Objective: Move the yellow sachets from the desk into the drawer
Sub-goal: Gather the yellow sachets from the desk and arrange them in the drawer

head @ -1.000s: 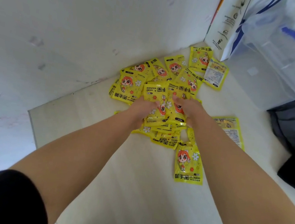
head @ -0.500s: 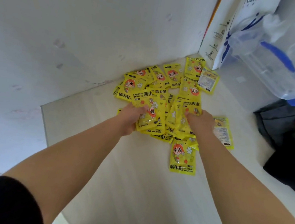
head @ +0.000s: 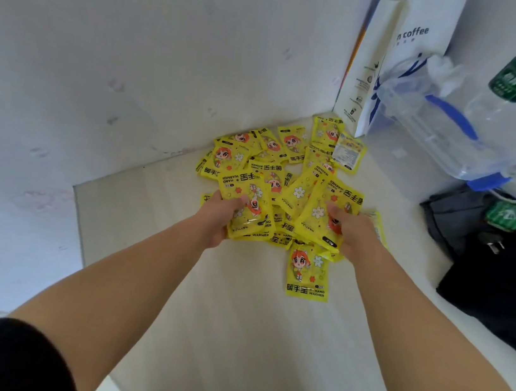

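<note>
A sachet (head: 250,207) is now pinched in the left hand (head: 218,218) and a bunch of sachets (head: 327,213) is gripped in the right hand (head: 353,230); 0.5 s ago both lay flatter on the pile (head: 274,161). Lifting appears to have begun. At 12 o'clock the pile remains on the desk (head: 232,324); 1 sachet (head: 308,273) lies at 6 o'clock. No drawer is seen.

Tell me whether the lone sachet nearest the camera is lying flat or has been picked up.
Lying flat. The sachet rests printed face up on the desk, just in front of the pile; neither the left hand nor the right hand touches it.
</note>
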